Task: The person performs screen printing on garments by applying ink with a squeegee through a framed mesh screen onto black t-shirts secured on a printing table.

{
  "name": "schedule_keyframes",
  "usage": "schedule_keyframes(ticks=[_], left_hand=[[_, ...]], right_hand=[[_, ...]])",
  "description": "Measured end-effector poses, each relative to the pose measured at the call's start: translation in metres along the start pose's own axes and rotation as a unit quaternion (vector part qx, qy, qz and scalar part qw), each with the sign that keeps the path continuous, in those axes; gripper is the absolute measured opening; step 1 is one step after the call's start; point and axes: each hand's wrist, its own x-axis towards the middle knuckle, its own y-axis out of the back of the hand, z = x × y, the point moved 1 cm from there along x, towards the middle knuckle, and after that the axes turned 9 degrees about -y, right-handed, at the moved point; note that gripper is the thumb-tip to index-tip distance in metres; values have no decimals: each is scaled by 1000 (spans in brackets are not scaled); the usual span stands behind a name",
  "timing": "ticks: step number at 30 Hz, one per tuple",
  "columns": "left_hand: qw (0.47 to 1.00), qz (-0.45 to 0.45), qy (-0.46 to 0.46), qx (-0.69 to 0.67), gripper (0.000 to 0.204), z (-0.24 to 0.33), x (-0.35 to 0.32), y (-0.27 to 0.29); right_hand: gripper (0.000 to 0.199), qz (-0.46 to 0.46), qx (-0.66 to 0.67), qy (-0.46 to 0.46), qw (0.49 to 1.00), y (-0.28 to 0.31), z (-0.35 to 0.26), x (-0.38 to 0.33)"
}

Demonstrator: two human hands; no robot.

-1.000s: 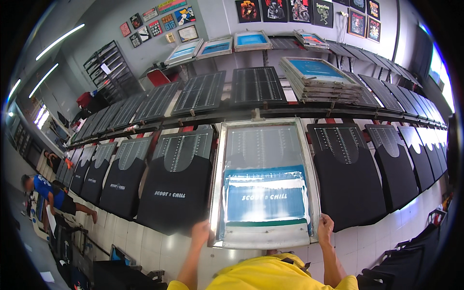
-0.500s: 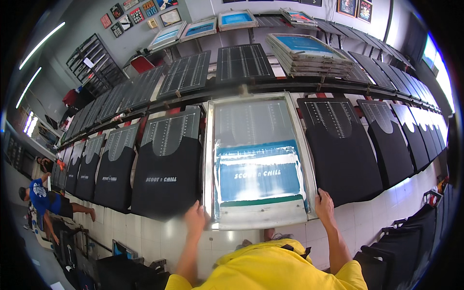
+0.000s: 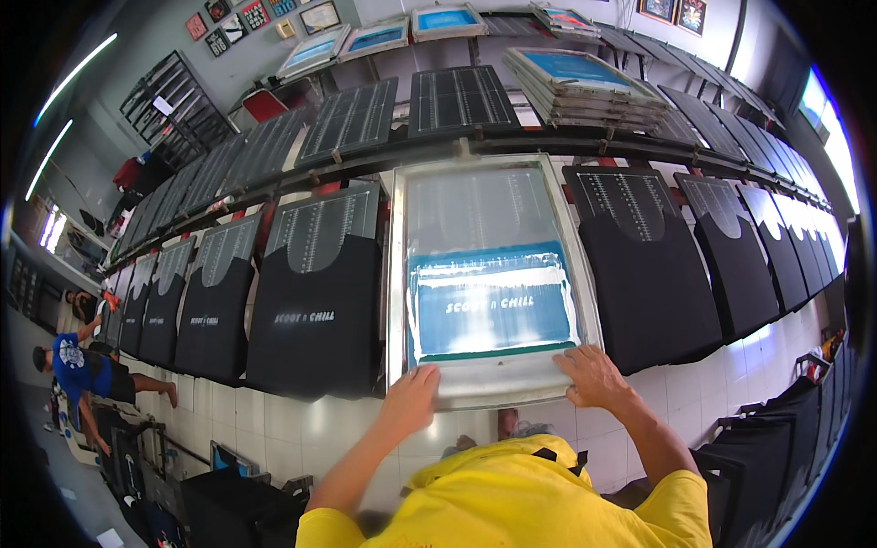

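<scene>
While I lean over the long printing bench (image 3: 512, 146), its row of tilted platens runs from nine o'clock up across to three o'clock, each one dressed with a black shirt; stacked frames (image 3: 585, 82) lie on the rail beyond at one o'clock, and more blue-meshed screens (image 3: 379, 41) rest against the far wall at twelve o'clock; below the row, the white tiled floor (image 3: 274, 429) shows at seven o'clock, where another person in a blue top (image 3: 78, 370) stands well apart at nine o'clock.

Dead centre lies the screen frame (image 3: 489, 183), a pale metal rectangle set flat over one platen, its mesh grey at the far end and coated blue toward me, with pale lettering showing in the blue patch; just beside it at nine o'clock sits a printed black shirt (image 3: 315, 310) bearing a small white line of lettering, and at three o'clock a plain black shirt (image 3: 653, 283) with no such line.

My left hand (image 3: 411, 402) rests on the near rail of the frame at seven o'clock of it, fingers spread flat and pressing down on the metal, not curled round anything; my right hand (image 3: 594, 376) lies on the same rail at five o'clock of it, palm down, fingers splayed toward the blue mesh, its grip likewise flat and open against the frame; my yellow sleeves (image 3: 512, 498) fill six o'clock.
</scene>
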Motion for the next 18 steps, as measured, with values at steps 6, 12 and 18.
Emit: schedule_keyframes(ticks=[6, 12, 18], left_hand=[[997, 79, 25, 1, 32, -1, 27, 1], [987, 159, 14, 18, 34, 9, 6, -19], [982, 177, -1, 63, 44, -8, 18, -34]], right_hand=[[44, 77, 11, -28, 997, -24, 13, 20], [34, 111, 55, -65, 990, -16, -7, -5], [30, 183, 25, -39, 982, -39, 9, 16]])
